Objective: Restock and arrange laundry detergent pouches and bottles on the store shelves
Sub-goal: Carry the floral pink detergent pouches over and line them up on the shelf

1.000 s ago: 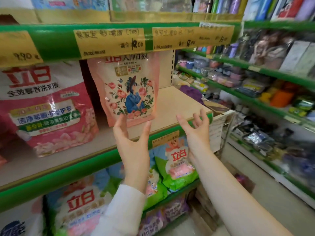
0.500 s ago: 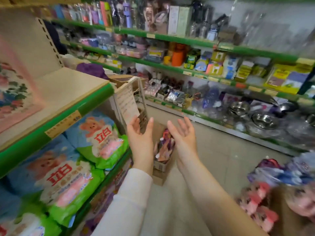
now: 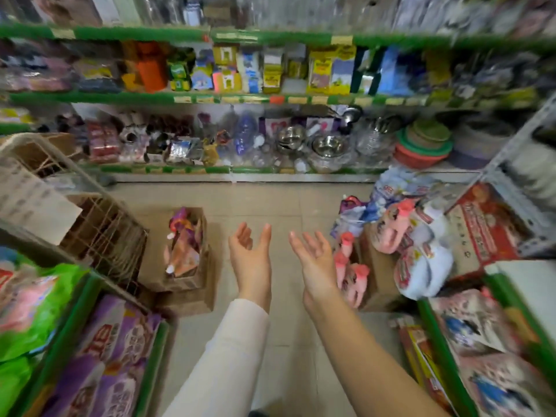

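My left hand (image 3: pixel 251 254), right hand (image 3: pixel 314 257) both spread, empty. I aim for pink-capped pouches (image 3: pixel 352 275) at right; grip body, not spout, lift upright.

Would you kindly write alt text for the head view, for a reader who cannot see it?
The left hand and right hand, both open and empty, reach over a shop floor. A cardboard box of pouches stands to their left; more pouches lie piled at right.

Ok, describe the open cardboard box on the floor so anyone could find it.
On the tiled aisle floor, just right of the wire rack, a brown cardboard box sits left of the left hand. Unlike the loose heap opposite, its pink and purple pouches are packed inside.
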`<state>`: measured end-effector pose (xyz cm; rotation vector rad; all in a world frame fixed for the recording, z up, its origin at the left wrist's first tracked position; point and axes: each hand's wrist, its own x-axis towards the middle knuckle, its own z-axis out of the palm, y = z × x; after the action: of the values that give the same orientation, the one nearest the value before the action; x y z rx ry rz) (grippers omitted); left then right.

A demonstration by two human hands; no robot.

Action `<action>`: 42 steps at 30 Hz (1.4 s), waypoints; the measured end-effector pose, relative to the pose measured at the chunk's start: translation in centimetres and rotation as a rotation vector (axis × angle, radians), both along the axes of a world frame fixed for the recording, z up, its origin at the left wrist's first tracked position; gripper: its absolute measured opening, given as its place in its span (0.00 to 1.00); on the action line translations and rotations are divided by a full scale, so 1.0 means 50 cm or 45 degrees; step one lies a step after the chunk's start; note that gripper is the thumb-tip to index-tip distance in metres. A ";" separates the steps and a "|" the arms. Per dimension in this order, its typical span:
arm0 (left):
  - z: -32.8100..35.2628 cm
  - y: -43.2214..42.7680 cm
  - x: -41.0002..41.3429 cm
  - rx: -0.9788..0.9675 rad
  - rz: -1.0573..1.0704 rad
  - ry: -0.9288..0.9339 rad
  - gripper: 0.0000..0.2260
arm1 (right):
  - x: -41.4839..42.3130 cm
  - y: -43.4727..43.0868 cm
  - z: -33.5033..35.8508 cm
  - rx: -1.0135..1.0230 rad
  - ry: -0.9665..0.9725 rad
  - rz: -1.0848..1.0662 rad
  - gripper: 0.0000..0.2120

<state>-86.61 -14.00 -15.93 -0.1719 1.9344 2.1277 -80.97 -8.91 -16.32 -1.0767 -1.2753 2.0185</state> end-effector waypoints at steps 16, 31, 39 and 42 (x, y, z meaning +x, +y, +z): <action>-0.044 0.364 0.307 0.088 -1.123 -0.200 0.23 | 0.351 0.232 -0.012 -0.123 -0.100 -1.006 0.25; -0.025 0.450 0.659 -0.060 -1.669 -0.152 0.21 | 0.679 0.245 -0.029 -0.250 -0.039 -1.605 0.33; 0.108 0.536 0.762 0.136 -1.726 0.028 0.18 | 0.796 0.306 0.087 -0.045 0.041 -1.657 0.29; 0.172 0.608 0.760 0.301 -1.697 0.005 0.16 | 0.831 0.356 0.151 0.126 0.097 -1.691 0.30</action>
<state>-48.59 16.39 -7.30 0.8965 1.1217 1.3295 -39.40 8.91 -8.75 -1.2569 -0.3344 0.9331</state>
